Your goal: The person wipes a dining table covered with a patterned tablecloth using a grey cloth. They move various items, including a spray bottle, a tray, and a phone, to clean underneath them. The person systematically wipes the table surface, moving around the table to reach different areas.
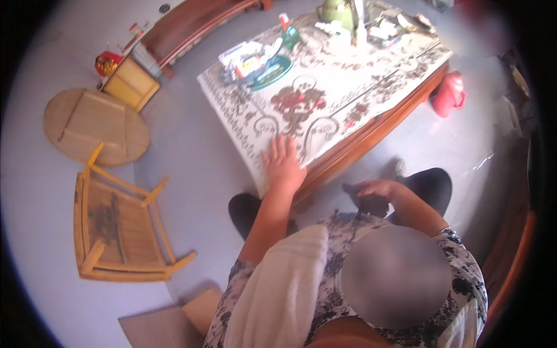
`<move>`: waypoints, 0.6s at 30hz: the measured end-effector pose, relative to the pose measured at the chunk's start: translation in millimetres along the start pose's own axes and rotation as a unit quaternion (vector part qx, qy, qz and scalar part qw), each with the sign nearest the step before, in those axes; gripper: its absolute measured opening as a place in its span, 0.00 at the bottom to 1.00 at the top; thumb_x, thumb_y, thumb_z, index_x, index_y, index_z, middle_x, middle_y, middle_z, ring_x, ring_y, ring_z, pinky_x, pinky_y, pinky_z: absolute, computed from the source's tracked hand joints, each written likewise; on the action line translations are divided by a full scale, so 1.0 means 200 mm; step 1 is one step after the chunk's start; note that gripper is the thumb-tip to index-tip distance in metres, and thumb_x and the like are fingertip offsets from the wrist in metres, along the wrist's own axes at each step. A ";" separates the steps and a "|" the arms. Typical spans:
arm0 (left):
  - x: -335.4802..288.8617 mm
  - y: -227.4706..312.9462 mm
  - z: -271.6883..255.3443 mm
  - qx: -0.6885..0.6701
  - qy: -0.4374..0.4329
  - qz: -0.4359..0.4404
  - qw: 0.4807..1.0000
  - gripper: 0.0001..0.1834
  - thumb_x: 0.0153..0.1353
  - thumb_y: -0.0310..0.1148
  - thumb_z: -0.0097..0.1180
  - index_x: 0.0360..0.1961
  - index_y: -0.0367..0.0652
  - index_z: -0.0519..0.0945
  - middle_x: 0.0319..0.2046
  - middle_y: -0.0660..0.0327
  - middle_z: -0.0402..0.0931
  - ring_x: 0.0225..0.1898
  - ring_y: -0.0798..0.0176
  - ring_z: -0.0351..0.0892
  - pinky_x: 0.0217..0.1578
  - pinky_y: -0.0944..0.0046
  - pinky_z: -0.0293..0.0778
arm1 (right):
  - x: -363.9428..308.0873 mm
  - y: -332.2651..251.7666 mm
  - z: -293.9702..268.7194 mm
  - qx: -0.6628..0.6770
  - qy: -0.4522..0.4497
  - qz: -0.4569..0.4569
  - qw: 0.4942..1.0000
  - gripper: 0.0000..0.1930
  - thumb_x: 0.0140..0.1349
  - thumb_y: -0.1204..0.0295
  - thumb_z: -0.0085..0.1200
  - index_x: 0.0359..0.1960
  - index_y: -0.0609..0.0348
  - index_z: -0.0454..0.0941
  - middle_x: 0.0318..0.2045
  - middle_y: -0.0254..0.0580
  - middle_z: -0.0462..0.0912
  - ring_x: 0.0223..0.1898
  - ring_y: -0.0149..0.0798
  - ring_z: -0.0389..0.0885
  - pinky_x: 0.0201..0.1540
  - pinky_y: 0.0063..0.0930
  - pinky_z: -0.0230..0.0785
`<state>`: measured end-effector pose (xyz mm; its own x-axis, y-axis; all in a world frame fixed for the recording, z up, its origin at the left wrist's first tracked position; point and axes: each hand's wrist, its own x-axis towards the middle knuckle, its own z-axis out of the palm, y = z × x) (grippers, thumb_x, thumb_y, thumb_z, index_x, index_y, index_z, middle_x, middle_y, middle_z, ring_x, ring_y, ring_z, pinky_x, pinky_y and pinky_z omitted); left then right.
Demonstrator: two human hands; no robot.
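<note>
My left hand (284, 165) lies flat on the near left corner of the patterned white tablecloth (342, 101), its fingers stretched out and nothing in them. Over my lap, my right hand (380, 189) has its fingers bent over a dark object (373, 205). Parts of that object show below and left of the fingers, but its kind cannot be made out. Past my left hand, a green oval tray (272, 73) and a pile of white packets (246, 61) sit on the table.
Farther back on the table stand a green kettle (336, 14) and a green bottle with a red cap (289, 36). A pink jug (449, 95) is on the floor to the right. At left are an overturned wooden stool (125, 223), a round wooden board (96, 127) and a brown bench (188, 29).
</note>
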<state>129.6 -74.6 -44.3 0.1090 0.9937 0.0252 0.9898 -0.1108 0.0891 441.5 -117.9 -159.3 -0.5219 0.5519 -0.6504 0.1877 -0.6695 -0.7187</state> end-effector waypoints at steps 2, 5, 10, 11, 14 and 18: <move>0.01 0.03 -0.01 0.013 0.004 0.007 1.000 0.53 0.55 0.49 0.65 0.76 0.50 0.51 0.77 0.55 0.43 0.78 0.51 0.39 0.73 0.41 0.37 | -0.08 -0.17 0.03 -0.075 -0.047 -0.008 0.996 0.36 0.57 0.69 0.67 0.68 0.58 0.67 0.58 0.46 0.77 0.55 0.39 0.76 0.59 0.34 0.70; 0.04 0.05 0.01 0.009 0.016 0.024 1.000 0.52 0.54 0.48 0.66 0.76 0.49 0.52 0.77 0.55 0.45 0.78 0.51 0.40 0.73 0.40 0.38 | -0.26 -0.47 0.02 -0.259 -0.092 -0.131 0.952 0.33 0.57 0.72 0.66 0.66 0.57 0.70 0.56 0.44 0.79 0.56 0.37 0.75 0.58 0.33 0.71; -0.03 -0.04 0.01 -0.014 0.069 0.021 0.997 0.50 0.51 0.42 0.68 0.74 0.45 0.57 0.75 0.52 0.50 0.76 0.47 0.45 0.71 0.36 0.43 | -0.45 -1.12 0.12 -0.222 0.070 -0.245 0.941 0.32 0.56 0.68 0.67 0.65 0.54 0.73 0.56 0.43 0.80 0.57 0.38 0.75 0.62 0.32 0.66; -0.04 -0.01 -0.01 -0.028 0.053 0.019 0.998 0.50 0.51 0.41 0.68 0.73 0.45 0.57 0.74 0.52 0.50 0.76 0.45 0.46 0.71 0.36 0.43 | -0.43 -1.19 0.07 -0.291 0.153 -0.312 0.891 0.32 0.55 0.66 0.67 0.64 0.54 0.75 0.57 0.45 0.80 0.57 0.38 0.75 0.62 0.32 0.66; 0.01 0.03 0.00 -0.037 0.065 0.045 0.996 0.49 0.52 0.41 0.68 0.73 0.44 0.58 0.74 0.51 0.50 0.76 0.45 0.45 0.71 0.35 0.42 | -0.08 -1.35 -0.09 -0.360 0.333 -0.374 0.787 0.30 0.54 0.62 0.65 0.59 0.59 0.77 0.50 0.56 0.83 0.45 0.45 0.85 0.51 0.34 0.76; 0.00 0.01 0.01 -0.041 0.068 0.036 0.996 0.49 0.50 0.40 0.69 0.72 0.42 0.59 0.74 0.50 0.50 0.76 0.46 0.45 0.71 0.35 0.42 | 0.42 -1.50 0.42 -0.489 0.329 -0.278 0.759 0.21 0.62 0.53 0.58 0.54 0.47 0.81 0.49 0.51 0.82 0.49 0.47 0.84 0.50 0.46 0.77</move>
<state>131.1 -75.0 -46.7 0.1616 0.9725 0.1680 0.9683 -0.1891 0.1630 272.1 86.5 22.2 -0.2791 0.9578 0.0692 0.7860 0.2693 -0.5565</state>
